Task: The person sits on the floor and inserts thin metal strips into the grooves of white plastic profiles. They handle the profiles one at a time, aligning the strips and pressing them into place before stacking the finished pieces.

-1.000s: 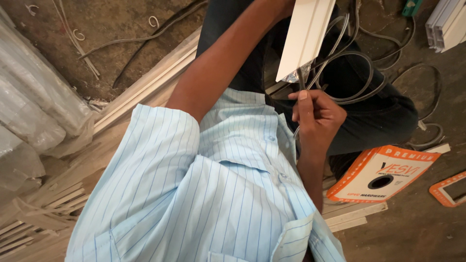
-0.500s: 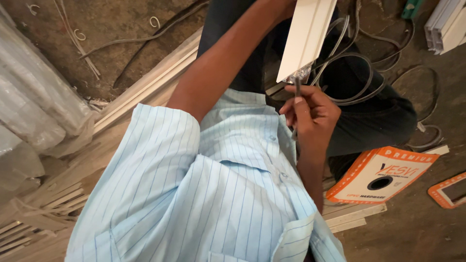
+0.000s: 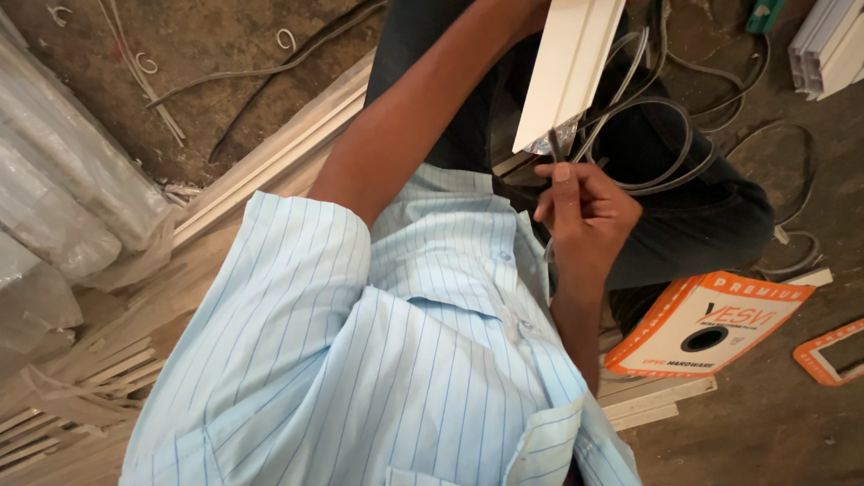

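White plastic channel (image 3: 569, 67) hangs over my lap, lower end just above my right hand (image 3: 585, 216); fingers pinch grey wire (image 3: 661, 153) there. Left hand out of view, arm reaching up.

Your dusty concrete floor (image 3: 747, 432) carries an orange-and-white box (image 3: 711, 322) lower right, white trunking lengths (image 3: 270, 166), and perhaps plastic-wrapped bundles (image 3: 63, 198) left.

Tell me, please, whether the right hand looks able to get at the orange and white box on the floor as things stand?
Probably yes. The box lies just beside the right hand's forearm with nothing between them, but that hand is closed on grey wires at the white strip's end.
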